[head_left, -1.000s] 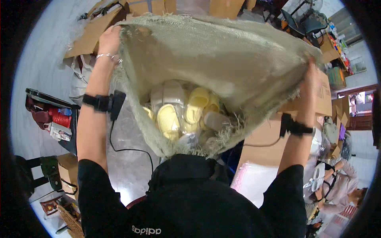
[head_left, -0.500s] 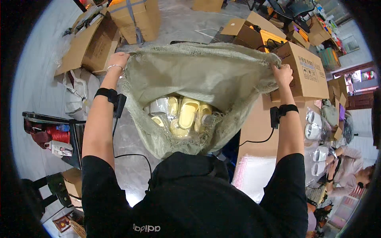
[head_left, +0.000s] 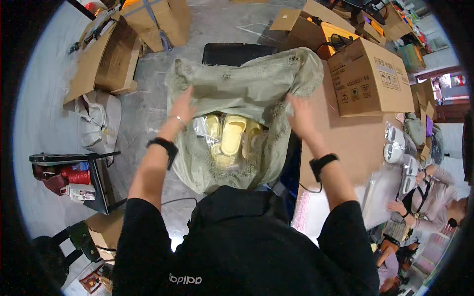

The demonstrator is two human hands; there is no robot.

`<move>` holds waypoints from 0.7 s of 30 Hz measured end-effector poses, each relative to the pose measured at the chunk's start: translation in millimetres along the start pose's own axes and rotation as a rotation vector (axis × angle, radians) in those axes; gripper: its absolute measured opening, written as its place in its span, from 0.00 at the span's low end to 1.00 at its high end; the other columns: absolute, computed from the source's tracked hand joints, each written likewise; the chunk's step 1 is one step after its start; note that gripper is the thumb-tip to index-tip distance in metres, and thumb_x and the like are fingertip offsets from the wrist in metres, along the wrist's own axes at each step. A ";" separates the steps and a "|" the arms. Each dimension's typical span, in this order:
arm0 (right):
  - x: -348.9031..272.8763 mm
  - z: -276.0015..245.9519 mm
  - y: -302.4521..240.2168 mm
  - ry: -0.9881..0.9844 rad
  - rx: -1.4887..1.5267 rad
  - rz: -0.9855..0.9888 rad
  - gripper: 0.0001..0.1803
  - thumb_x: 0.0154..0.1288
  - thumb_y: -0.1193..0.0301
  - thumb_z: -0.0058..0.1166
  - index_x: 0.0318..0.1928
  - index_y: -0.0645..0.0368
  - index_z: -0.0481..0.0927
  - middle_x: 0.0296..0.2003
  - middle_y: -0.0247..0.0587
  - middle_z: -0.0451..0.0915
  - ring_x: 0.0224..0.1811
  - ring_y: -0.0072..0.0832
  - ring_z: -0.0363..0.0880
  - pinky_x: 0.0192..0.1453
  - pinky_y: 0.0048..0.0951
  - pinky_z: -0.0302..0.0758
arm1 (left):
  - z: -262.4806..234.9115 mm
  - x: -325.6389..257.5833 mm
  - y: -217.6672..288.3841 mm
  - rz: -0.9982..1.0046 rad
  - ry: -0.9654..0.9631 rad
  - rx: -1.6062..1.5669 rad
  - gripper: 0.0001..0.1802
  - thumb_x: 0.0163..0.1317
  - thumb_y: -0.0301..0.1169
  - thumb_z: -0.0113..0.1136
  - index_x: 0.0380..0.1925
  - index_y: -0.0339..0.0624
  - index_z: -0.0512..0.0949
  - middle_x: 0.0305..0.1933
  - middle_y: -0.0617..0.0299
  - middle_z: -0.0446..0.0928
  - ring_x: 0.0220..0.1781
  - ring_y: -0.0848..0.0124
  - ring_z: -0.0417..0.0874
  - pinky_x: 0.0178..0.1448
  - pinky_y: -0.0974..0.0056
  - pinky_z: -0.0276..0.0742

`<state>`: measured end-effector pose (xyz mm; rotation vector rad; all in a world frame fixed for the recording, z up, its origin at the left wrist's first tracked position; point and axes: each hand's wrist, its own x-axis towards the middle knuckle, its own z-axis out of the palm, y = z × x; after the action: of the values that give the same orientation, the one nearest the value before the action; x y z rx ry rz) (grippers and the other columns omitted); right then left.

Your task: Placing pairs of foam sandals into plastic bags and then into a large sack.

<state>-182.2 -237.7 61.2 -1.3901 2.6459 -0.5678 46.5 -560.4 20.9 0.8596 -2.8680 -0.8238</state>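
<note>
A grey-green woven sack [head_left: 234, 91] stands before me with its mouth gaping and its frayed rim folded over. Inside lie several pale yellow slippers [head_left: 233, 135] in clear plastic bags. At the sack's left edge is my left hand [head_left: 182, 108], slightly blurred, fingers stretched out and apart from the rim. My right hand [head_left: 302, 116] is against or just above the sack's right side, its fingers also extended and somewhat smeared. Neither hand appears to grip anything. The sack's lower contents are hidden.
A closed carton [head_left: 370, 79] sits on flat cardboard [head_left: 345, 143] at the right. Open cartons [head_left: 101, 59] stand far left. A black chair-like frame [head_left: 96, 172] is at the left. At the far right, a co-worker's hands [head_left: 400, 207] are near bagged white slippers [head_left: 409, 172].
Both hands have let go of the sack's rim and come inward and nearer to me. The raised rim has sunk and folded, showing a black object behind it.
</note>
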 end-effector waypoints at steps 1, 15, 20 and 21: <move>-18.4 32.7 -15.2 -0.119 -0.130 -0.238 0.27 0.45 0.79 0.49 0.52 0.57 0.69 0.54 0.42 0.68 0.58 0.41 0.63 0.61 0.40 0.59 | 31.0 -29.4 5.1 0.101 -0.056 0.150 0.37 0.48 0.26 0.56 0.61 0.43 0.55 0.60 0.49 0.62 0.64 0.55 0.58 0.64 0.55 0.56; -197.3 110.4 -73.8 -0.784 -0.005 -0.272 0.11 0.50 0.72 0.47 0.36 0.56 0.74 0.28 0.45 0.78 0.37 0.40 0.77 0.44 0.39 0.71 | 107.7 -258.8 -15.7 0.099 -0.957 0.460 0.26 0.52 0.26 0.47 0.54 0.47 0.67 0.36 0.56 0.78 0.40 0.66 0.78 0.52 0.60 0.61; -240.2 49.4 -122.3 -0.605 -0.031 0.088 0.06 0.47 0.72 0.49 0.29 0.56 0.71 0.23 0.46 0.77 0.28 0.45 0.76 0.33 0.41 0.72 | 56.9 -257.5 -15.1 0.840 -0.346 0.223 0.05 0.43 0.31 0.53 0.15 0.46 0.76 0.23 0.62 0.71 0.38 0.66 0.73 0.52 0.59 0.64; -245.8 39.0 -130.1 -0.525 -0.039 0.180 0.06 0.49 0.72 0.50 0.29 0.57 0.70 0.23 0.48 0.76 0.27 0.45 0.76 0.31 0.42 0.72 | 55.0 -260.0 -14.3 0.914 -0.343 0.090 0.04 0.43 0.31 0.53 0.15 0.45 0.75 0.23 0.62 0.71 0.37 0.65 0.73 0.52 0.60 0.65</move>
<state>70.8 -116.0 52.5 -1.1008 2.3227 -0.1065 263.8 -408.7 -4.0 -0.6545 -3.0481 -0.7427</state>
